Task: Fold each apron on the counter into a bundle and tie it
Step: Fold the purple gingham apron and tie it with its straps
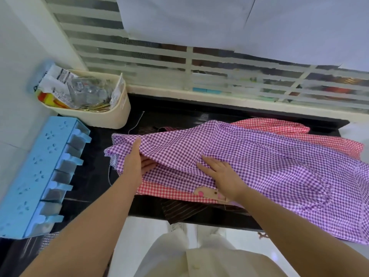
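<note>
- Two hands work on one cloth. The left hand [137,162] grips a raised fold of the purple checked apron [259,162], thumb on top of the fabric and fingers curled underneath it.
- The right hand [221,176] lies flat on the same apron, fingers straight and slightly spread, pressing the cloth down and holding nothing.
- The purple checked apron spreads over the middle and right of the black counter [95,176]. Its near right part hangs past the counter's near edge.
- Beneath it lies a red checked apron [279,126], showing at the far right and as a strip near the hands.
- A tan patch [211,193] with pink spots sits on that near strip, just beside the right wrist.
- A dark striped cloth [179,210] peeks out under both aprons at the counter's near edge.
- On the near left stands a blue rack [40,172] with a row of small compartments.
- At the far left a cream tub [111,116] is stuffed with packets and wrappers.
- Along the far side runs a window [159,56] with frosted stripes.
</note>
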